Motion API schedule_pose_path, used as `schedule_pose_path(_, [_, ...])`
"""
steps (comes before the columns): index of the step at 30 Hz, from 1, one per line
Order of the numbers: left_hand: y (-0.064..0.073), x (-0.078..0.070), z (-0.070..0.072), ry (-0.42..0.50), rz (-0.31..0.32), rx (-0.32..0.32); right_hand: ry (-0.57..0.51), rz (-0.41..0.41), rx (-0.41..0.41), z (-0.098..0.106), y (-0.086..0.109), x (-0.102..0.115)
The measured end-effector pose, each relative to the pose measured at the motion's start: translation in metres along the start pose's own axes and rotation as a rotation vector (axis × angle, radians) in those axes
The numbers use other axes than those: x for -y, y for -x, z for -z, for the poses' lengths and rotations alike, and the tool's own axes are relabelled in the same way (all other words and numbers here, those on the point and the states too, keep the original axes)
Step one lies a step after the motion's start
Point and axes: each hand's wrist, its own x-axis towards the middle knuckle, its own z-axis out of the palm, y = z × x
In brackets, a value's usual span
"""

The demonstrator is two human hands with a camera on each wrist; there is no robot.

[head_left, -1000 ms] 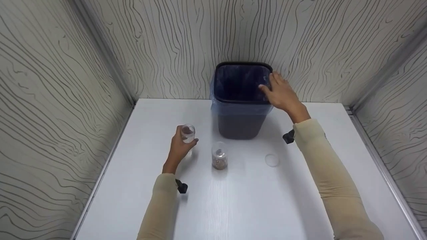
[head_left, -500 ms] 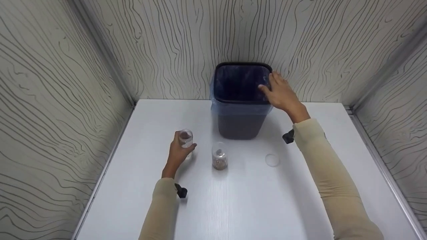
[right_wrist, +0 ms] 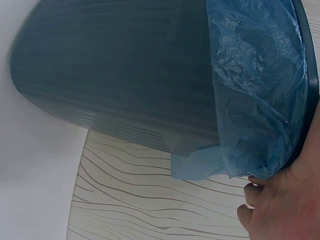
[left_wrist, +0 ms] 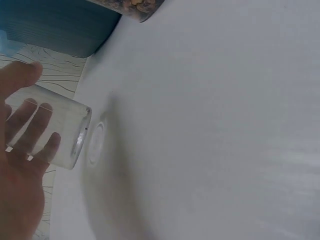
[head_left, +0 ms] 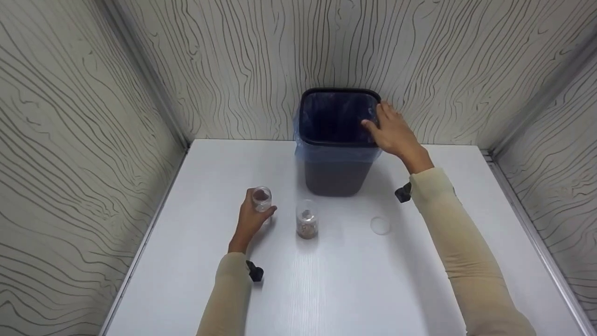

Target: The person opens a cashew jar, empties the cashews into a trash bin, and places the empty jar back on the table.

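**A left hand (head_left: 250, 217) grips one clear jar (head_left: 262, 201); a right hand (head_left: 395, 134) holds one bin (head_left: 332, 175)**

Two hands in two beige sleeves (head_left: 229, 289) work over one white table (head_left: 336, 289), with one black device (head_left: 255, 271) at each wrist. There are two jars in all. The clear jar sits inside the left hand's grip, thumb on one side and fingers curled round the other, showing through its wall. Its mouth faces up and its base is just above the table.

Just right of that grip stands the second jar (head_left: 307, 228), upright and apart from the hand, with brown pieces in its lower part. Well to the right of the grip lies one thin clear disc (head_left: 380, 226), flat on the table.

Beyond the grip and to its right stands the upright bin, lined with one blue bag (right_wrist: 260, 75). The right hand grasps the bin's right rim, thumb inside, fingers curled outside. Farthest off is one wood-patterned back wall (head_left: 261, 60).
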Motion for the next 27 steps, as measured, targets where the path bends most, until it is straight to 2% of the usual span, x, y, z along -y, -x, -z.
schedule_pose_path(7, [0.002, 0.004, -0.002, -0.013, 0.006, 0.008, -0.003, -0.006, -0.005, -0.001, 0.001, 0.0])
schedule_pose_path(16, [0.001, 0.011, -0.003, 0.016, -0.003, 0.021, -0.005, 0.001, -0.005, 0.0, 0.001, 0.0])
schedule_pose_path(27, [0.006, 0.014, 0.003, 0.044, 0.057, 0.063, -0.006, 0.012, -0.012, 0.0, 0.001, 0.001])
